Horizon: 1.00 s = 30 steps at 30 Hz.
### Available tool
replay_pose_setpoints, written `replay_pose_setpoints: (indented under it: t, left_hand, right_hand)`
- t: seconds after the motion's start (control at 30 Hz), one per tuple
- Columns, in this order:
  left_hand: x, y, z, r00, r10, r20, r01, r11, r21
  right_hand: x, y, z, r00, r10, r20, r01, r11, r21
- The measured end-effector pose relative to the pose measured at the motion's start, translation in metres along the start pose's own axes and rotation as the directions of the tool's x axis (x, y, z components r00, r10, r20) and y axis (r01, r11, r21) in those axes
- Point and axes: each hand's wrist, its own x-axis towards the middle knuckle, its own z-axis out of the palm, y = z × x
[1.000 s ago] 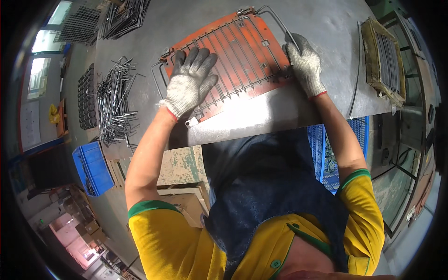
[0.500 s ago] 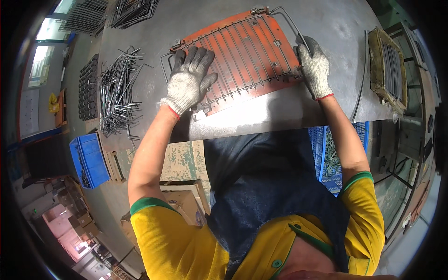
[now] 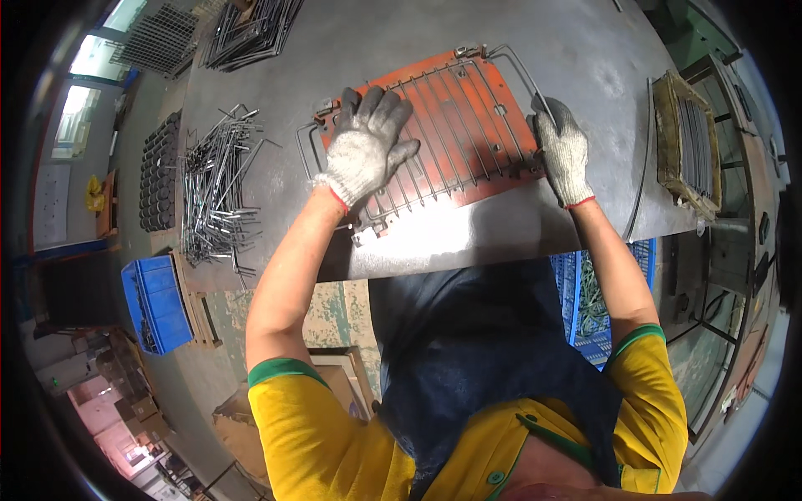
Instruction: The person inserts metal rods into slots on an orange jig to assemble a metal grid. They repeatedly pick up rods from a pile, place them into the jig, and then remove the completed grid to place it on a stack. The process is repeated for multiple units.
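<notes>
An orange-red metal plate (image 3: 468, 171) lies on the grey table, with several thin parallel wires (image 3: 428, 104) laid across it inside a wire frame. My left hand (image 3: 368, 142), in a white knitted glove with dark grey fingers, rests palm down over the plate's left part with its fingers spread. A bent wire loop (image 3: 304, 150) sticks out beside it at the plate's left end. At the right end, my right hand (image 3: 561, 146), gloved alike, is closed on a bent wire rod (image 3: 520, 65) that rises from the plate's far corner. Its fingertips are partly hidden.
Left on the table (image 3: 585, 50) lies a tangled heap of bent wire rods (image 3: 219, 188); more wire frames (image 3: 255, 29) lie beyond. A wooden tray of straight rods (image 3: 692, 150) sits at the right edge. Blue crates (image 3: 157, 305) stand below table height on both sides.
My left hand has slid a little rightward over the plate, its fingers still spread. My right hand keeps its hold on the bent wire rod. The whole view has shifted slightly.
</notes>
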Motion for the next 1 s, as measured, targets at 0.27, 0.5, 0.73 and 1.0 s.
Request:
replay_pose_setpoints:
  t: [0.27,0.5,0.73,1.0]
  left_hand:
    - [0.038,-0.068,-0.001,0.960,-0.259,0.105,0.264,0.963,-0.045]
    - [0.021,-0.052,0.004,0.994,-0.102,-0.044,0.097,0.991,-0.088]
    - [0.001,-0.078,-0.007,0.967,-0.174,0.186,0.199,0.972,-0.126]
    - [0.002,-0.081,-0.021,0.869,-0.352,0.347,0.469,0.808,-0.356]
  right_hand:
    - [-0.009,-0.009,-0.009,0.992,0.074,0.107,-0.089,0.984,0.152]
    - [-0.037,-0.011,-0.037,0.961,0.242,0.136,-0.262,0.953,0.151]
    - [-0.034,0.002,-0.044,0.960,0.204,0.191,-0.226,0.969,0.103]
    - [-0.022,-0.008,-0.064,0.926,0.174,0.336,-0.191,0.981,0.018]
